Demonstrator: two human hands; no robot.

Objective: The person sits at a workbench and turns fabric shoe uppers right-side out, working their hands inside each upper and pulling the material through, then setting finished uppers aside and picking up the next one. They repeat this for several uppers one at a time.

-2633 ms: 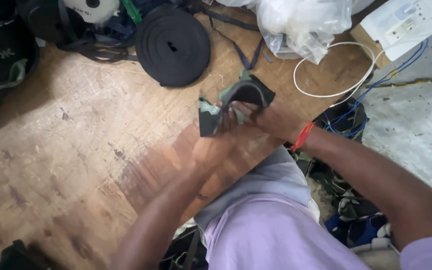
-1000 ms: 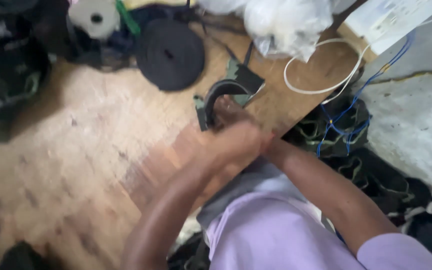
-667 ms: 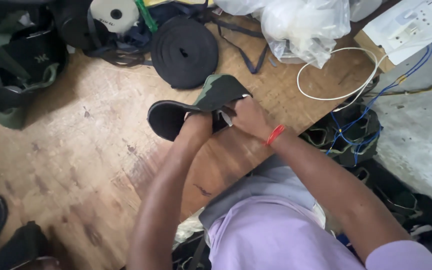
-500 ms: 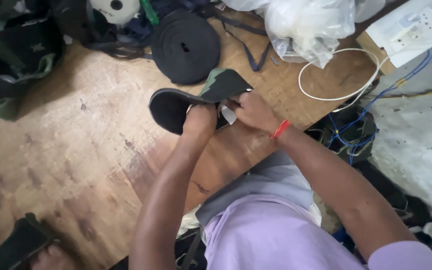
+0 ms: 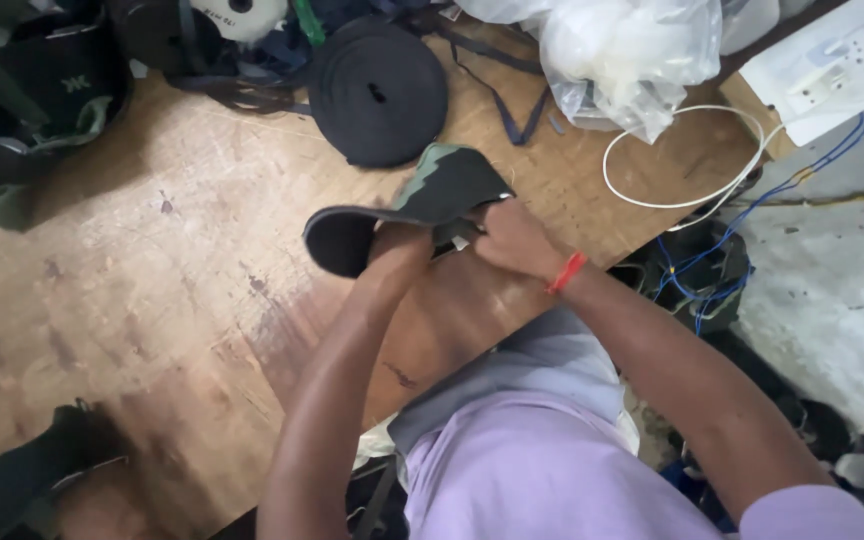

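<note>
Head view: I hold a black and camouflage fabric piece (image 5: 407,205) just above the wooden desk (image 5: 152,300), my left hand (image 5: 397,250) gripping its underside and my right hand (image 5: 512,238) pinching its right edge. A black strap roll (image 5: 377,92) lies just beyond.

Black, camouflage-topped sandal (image 5: 402,205) tilted above wooden table (image 5: 152,300)
</note>
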